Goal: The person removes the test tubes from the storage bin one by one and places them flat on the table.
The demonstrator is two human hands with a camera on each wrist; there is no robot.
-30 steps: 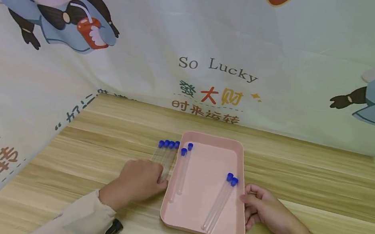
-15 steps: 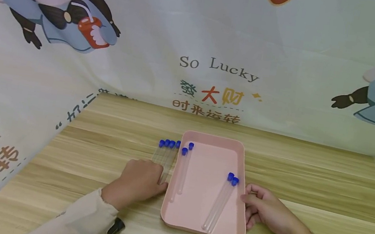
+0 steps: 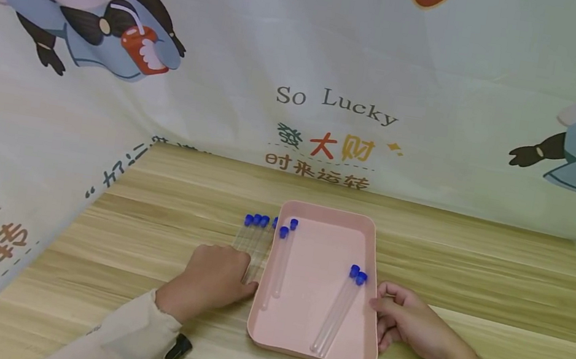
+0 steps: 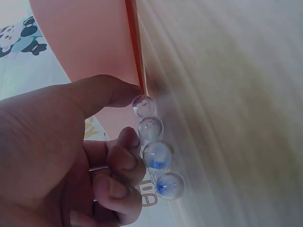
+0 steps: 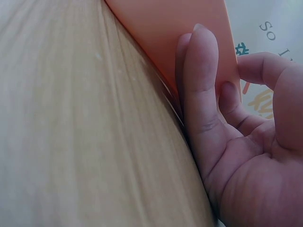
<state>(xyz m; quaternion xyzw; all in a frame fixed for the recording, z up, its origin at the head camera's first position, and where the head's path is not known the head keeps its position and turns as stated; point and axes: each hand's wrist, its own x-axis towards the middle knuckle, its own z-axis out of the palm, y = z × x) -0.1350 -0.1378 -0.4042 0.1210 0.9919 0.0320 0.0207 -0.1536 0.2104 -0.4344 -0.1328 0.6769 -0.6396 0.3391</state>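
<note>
Several clear test tubes (image 3: 255, 243) with blue caps lie side by side on the table, just left of a pink tray (image 3: 320, 240). My left hand (image 3: 217, 277) is over their lower ends, fingers curled onto them. In the left wrist view, the thumb (image 4: 118, 91) reaches the tube nearest the tray, and the rounded tube ends (image 4: 157, 154) show in a row. My right hand (image 3: 411, 325) grips the tray's right side, thumb at the rim and fingers (image 5: 201, 71) against the outer wall.
Inside the tray, two capped tubes (image 3: 281, 271) lie along the left wall and two more (image 3: 337, 314) slant near the right wall. A wooden table (image 3: 476, 263) carries everything. A printed cloth (image 3: 233, 22) stands behind and at the sides.
The row's rightmost tube has shifted slightly right, its cap now partly hidden behind the tray's rim. Both hands and the tray stay nearly in place.
</note>
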